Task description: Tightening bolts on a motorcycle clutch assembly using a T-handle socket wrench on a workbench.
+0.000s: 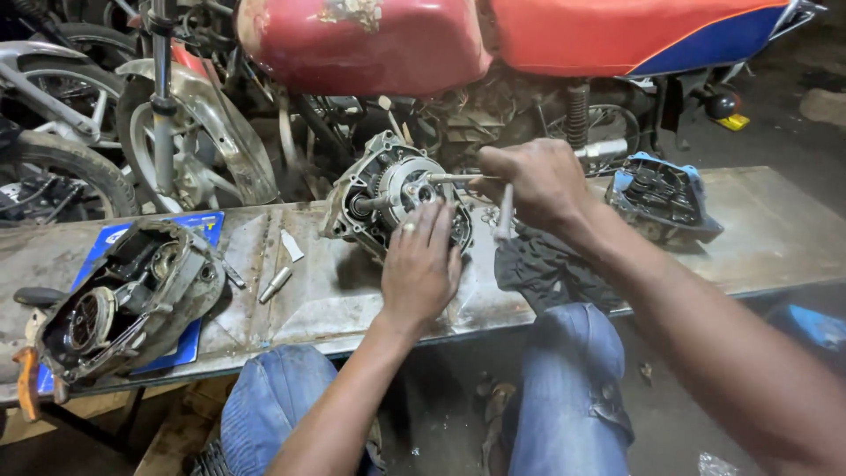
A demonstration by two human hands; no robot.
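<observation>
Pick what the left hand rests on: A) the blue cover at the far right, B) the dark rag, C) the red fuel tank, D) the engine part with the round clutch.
D: the left hand lies flat against the engine part standing on the bench.

We are seeing two hands (421, 264) working, three engine parts (397, 189) lying on one metal bench (775, 238), one dark rag (542, 264), and two motorcycles (423, 44) standing behind.
</observation>
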